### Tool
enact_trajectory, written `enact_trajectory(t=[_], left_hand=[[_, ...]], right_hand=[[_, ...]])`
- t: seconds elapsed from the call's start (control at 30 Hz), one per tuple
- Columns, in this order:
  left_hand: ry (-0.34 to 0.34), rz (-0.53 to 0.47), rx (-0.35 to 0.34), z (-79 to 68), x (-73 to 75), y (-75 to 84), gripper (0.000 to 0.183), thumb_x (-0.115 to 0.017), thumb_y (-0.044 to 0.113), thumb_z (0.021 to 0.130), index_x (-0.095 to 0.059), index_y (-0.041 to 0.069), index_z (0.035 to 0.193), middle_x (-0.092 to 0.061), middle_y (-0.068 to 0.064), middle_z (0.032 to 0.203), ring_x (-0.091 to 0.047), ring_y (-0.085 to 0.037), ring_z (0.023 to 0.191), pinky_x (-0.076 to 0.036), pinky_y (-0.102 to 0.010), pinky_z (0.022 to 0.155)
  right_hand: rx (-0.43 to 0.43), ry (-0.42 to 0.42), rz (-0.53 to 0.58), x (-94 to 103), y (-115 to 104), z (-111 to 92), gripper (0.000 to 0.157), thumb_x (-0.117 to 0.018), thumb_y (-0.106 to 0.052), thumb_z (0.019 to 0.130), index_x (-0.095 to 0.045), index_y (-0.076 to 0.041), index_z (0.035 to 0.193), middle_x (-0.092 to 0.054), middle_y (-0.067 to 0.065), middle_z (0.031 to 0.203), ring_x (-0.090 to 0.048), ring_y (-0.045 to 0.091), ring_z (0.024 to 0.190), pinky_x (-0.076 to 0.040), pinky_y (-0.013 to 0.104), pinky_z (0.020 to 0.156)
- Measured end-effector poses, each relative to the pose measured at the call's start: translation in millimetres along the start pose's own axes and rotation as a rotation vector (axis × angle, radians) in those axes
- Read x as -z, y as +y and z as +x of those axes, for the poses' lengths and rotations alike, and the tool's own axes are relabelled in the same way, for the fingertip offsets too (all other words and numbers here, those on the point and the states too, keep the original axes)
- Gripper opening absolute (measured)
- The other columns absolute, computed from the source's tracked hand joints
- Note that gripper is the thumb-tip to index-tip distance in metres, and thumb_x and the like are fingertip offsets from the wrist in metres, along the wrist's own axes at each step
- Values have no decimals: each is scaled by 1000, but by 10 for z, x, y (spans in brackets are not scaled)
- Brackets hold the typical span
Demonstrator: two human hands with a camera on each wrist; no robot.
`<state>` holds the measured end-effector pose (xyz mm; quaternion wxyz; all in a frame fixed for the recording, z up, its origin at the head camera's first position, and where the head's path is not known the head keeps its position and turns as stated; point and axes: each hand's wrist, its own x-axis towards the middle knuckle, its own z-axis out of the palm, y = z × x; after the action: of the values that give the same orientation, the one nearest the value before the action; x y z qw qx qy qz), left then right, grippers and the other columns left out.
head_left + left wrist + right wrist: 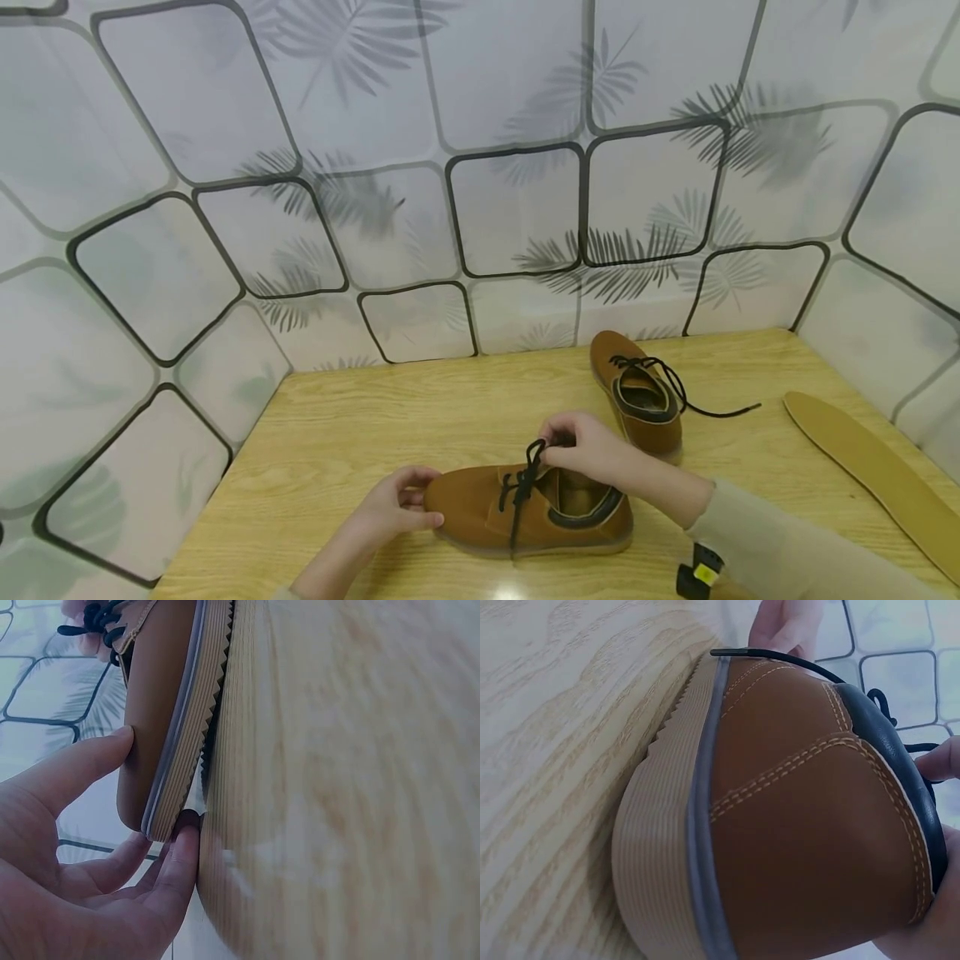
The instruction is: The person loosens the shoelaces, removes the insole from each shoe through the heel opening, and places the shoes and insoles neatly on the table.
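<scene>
A brown leather shoe [480, 508] lies on the wooden table, toe to the left, with its black lace [525, 479] tied through the eyelets. My left hand [393, 504] grips the toe; in the left wrist view the thumb presses the upper and the fingers curl at the front of the ridged sole [184, 742]. Above the shoe's opening, my right hand [588, 450] pinches the black lace near a raised loop. One lace end hangs down the shoe's near side. In the right wrist view the brown heel [810, 847] hides much of the right hand.
Behind, to the right, stands a second brown shoe [648, 417] with its lace trailing over the table [360, 417]. A tan insole [870, 467] lies at the right edge. Patterned cloth walls [517, 208] enclose the back and sides.
</scene>
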<state>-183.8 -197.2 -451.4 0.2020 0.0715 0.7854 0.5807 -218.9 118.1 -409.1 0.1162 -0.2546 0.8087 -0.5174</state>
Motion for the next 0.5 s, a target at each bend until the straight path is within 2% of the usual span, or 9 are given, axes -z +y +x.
enact_trajectory(t=[0.13,0.33,0.5], left_hand=[[-5,0,2,-3,1,9,63,-78,13,77,-46,-1,130,-56,-15,121,-59,-20,100,-52,-36,88],[-1,9,14,0,-2,9,63,-78,14,77,-47,0,130,-56,-13,121,-58,-19,100,-51,-37,88],[0,11,15,-4,-2,7,64,-78,14,77,-46,1,131,-55,-13,122,-58,-19,101,-51,-37,88]], right_hand=[[8,-35,-45,4,-6,12,3,-63,-9,83,-62,-6,83,-62,-1,79,-55,10,74,-45,23,70],[37,-123,-83,18,15,29,11,-67,-24,88,-64,-14,87,-64,-4,82,-58,9,74,-49,24,69],[51,-143,-100,11,27,40,11,-67,-26,88,-65,-15,85,-64,-6,79,-58,7,71,-50,23,67]])
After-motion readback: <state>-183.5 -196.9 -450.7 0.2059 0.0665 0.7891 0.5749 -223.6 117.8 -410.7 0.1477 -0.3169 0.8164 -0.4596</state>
